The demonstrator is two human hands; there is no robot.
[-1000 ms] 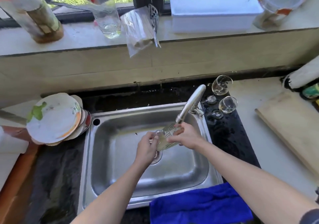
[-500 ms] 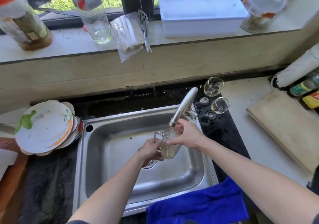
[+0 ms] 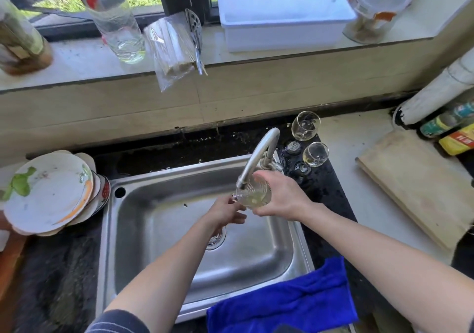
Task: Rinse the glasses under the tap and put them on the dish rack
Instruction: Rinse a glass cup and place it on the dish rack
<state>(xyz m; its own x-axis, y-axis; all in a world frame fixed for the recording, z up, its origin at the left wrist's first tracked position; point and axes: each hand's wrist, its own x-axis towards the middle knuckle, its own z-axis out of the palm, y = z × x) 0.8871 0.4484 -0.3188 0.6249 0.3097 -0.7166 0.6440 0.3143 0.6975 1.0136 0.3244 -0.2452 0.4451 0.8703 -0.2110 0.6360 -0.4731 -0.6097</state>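
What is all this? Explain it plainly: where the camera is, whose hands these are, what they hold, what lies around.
No machine here: a person's bare hands, filmed by a camera worn on the head, looking down at a steel sink. The right hand grips a clear glass under the tap. The left hand touches its near side; whether it grips is unclear. On the counter right of the tap stand two more glasses. Left lie stacked plates, in front a blue cloth, right a wooden board.

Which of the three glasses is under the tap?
The glass the right hand grips over the sink; the other two sit on the counter behind it.
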